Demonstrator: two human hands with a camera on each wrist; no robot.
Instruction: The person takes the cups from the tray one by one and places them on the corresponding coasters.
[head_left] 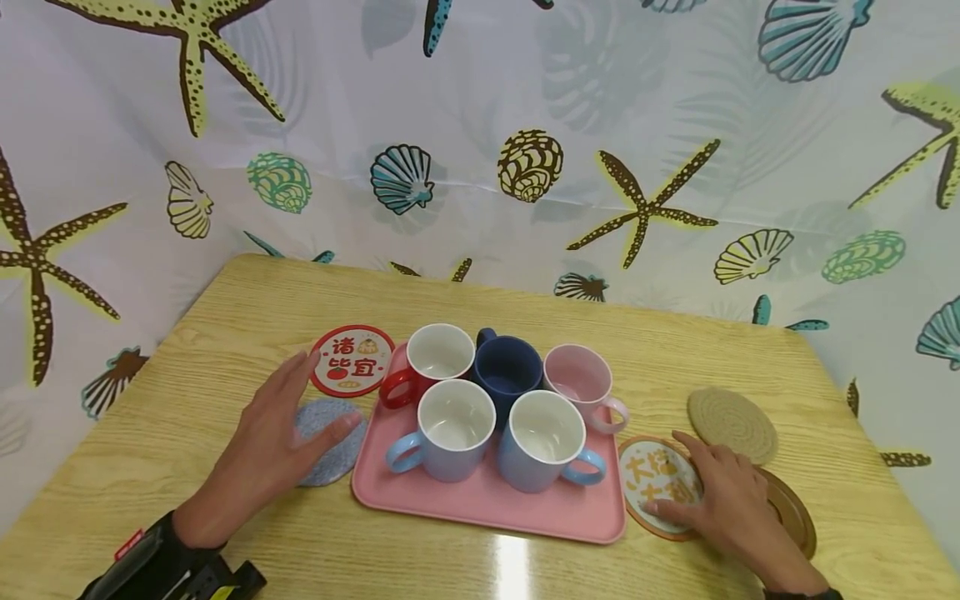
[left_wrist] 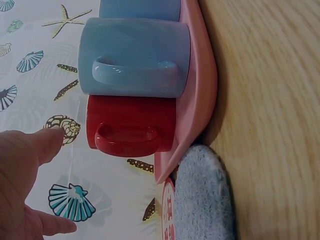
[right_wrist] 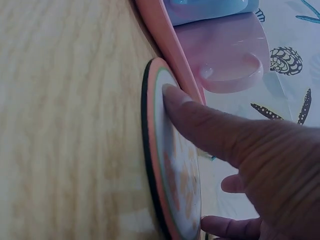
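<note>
A pink tray [head_left: 487, 512] bears several mugs. Two light blue mugs [head_left: 456, 446] stand in front, their handles turned outward. Behind them are a red mug [left_wrist: 131, 117] with a white inside, a navy mug [head_left: 510, 367] and a pink mug [right_wrist: 227, 55]. My left hand [head_left: 273, 433], thumb and fingers apart and holding nothing, hovers over the grey felt coaster [left_wrist: 202, 195] left of the tray. My right hand [head_left: 731, 496] spreads over the round coaster with orange lettering [head_left: 651, 473] at the tray's right; its thumb [right_wrist: 200, 117] overlaps the coaster's face in the right wrist view.
A red-rimmed coaster with red lettering [head_left: 352, 361] lies at the tray's back left. On the right lie a woven tan coaster [head_left: 733, 423] and a brown round coaster [head_left: 791, 508], partly behind my right hand. A seashell-print cloth [head_left: 480, 100] hangs behind the wooden table [head_left: 375, 558].
</note>
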